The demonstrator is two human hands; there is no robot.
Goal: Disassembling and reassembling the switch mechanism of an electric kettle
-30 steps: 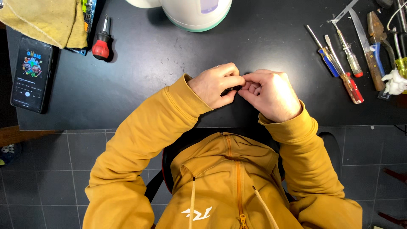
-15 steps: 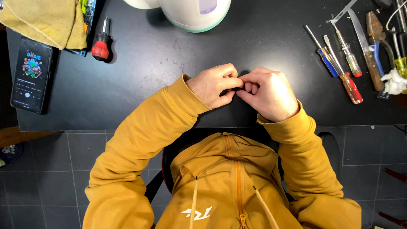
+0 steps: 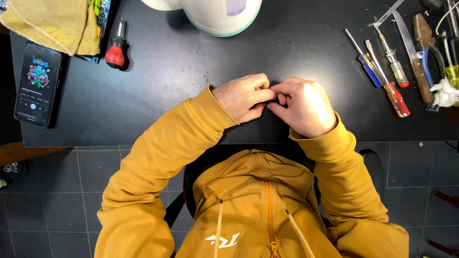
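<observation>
Near the table's (image 3: 143,119) front edge, the left hand (image 3: 241,98) and right hand (image 3: 306,107) meet fingertip to fingertip, both clenched around something too small and hidden to identify. Such a small piece could slip from the pinch and vanish on the black top or over the edge to the floor. Farther off, the screwdrivers (image 3: 382,79) at right and the white appliance (image 3: 220,14) lie well apart.

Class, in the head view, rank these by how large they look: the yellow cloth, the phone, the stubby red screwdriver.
1. yellow cloth, partly cut off by the frame
2. phone
3. stubby red screwdriver
</observation>
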